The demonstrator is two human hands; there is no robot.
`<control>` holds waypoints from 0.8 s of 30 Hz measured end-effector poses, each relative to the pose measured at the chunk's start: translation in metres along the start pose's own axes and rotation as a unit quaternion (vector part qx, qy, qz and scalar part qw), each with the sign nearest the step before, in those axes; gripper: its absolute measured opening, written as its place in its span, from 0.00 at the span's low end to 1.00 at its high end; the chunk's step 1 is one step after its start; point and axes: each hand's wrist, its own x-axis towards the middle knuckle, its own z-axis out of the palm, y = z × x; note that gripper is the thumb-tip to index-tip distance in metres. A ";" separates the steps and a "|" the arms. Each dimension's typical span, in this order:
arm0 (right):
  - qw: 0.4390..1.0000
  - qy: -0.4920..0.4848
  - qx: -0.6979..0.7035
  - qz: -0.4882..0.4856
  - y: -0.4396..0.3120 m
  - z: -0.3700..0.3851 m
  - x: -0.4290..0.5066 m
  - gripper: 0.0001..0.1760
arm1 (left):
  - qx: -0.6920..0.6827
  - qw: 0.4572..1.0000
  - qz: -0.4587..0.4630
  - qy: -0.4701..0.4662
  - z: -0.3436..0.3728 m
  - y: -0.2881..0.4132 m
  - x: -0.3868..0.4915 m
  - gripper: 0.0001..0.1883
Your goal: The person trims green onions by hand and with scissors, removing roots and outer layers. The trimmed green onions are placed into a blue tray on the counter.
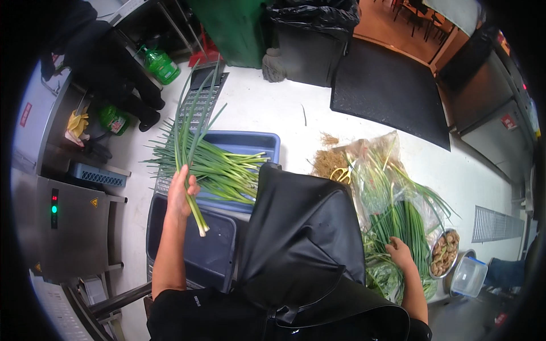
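My left hand [181, 194] is closed around a few scallions [194, 209], their white ends pointing down toward me and their green tops rising away. Behind it, a pile of scallions [230, 164] lies in and over the rim of a blue plastic tub [273, 147]. My right hand [400, 252] rests at a heap of long green scallion leaves [405, 219] on the right; whether its fingers grip any is unclear. A clear plastic bag [371, 164] with more scallions lies beyond that heap. Yellow-handled scissors [341, 174] lie beside trimmed roots [326, 162].
A dark empty-looking tub [204, 247] stands at my left, leafy greens [384, 279] at my right. Farther right are a bowl of mushroom-like brown pieces [444, 253] and a clear container [469, 277]. A black apron [307, 221] covers my lap. Another person [115, 64] stands at the upper left.
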 end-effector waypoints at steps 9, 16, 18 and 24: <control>0.978 -0.046 0.199 -0.035 -0.084 -0.025 0.034 0.21 | 0.021 0.985 -0.051 -0.163 -0.007 0.002 -0.011 0.09; 0.647 -0.203 0.731 -0.069 -0.226 -0.028 0.050 0.38 | 0.148 0.906 -0.154 -0.365 0.056 -0.011 -0.050 0.12; 0.562 -0.165 0.807 -0.071 -0.242 -0.041 0.051 0.33 | 0.172 0.878 -0.188 -0.406 0.067 -0.016 -0.060 0.13; 0.456 -0.015 0.862 -0.221 -0.206 -0.102 0.056 0.18 | 0.187 0.862 -0.214 -0.420 0.071 -0.019 -0.070 0.11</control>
